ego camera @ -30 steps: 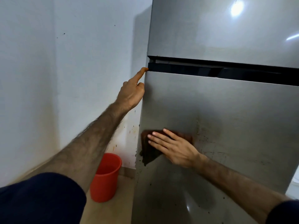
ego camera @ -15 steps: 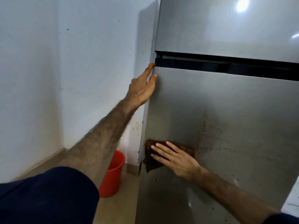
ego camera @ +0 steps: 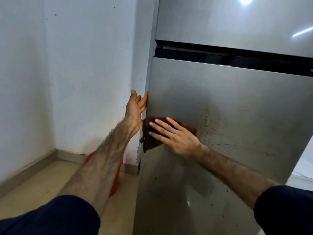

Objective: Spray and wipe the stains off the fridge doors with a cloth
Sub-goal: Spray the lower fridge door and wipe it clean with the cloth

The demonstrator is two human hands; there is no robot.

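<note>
R hand (ego camera: 176,138) lies flat, fingers straight and spread, pressing a brown cloth (ego camera: 149,141) onto the lower fridge door (ego camera: 228,102) near its L edge. L hand (ego camera: 135,106) is open, fingers extended, tips touching that door edge; it grips nothing. Risks, as judged: rust-brown stain streaks (ego camera: 208,121) sit just R of the cloth and dark specks (ego camera: 225,190) lower down, so a stroke confined to the L edge would miss both; the cloth looks already dark, so it may smear rather than lift; pressure near the free edge could swing the door, since the L hand only touches it. Surface: brushed steel, glossy, glare on the upper door (ego camera: 237,19). Room: pale wall (ego camera: 76,65) with specks, tiled floor (ego camera: 42,180), red bucket (ego camera: 116,177) partly hidden behind the L forearm. No spray bottle in view.
</note>
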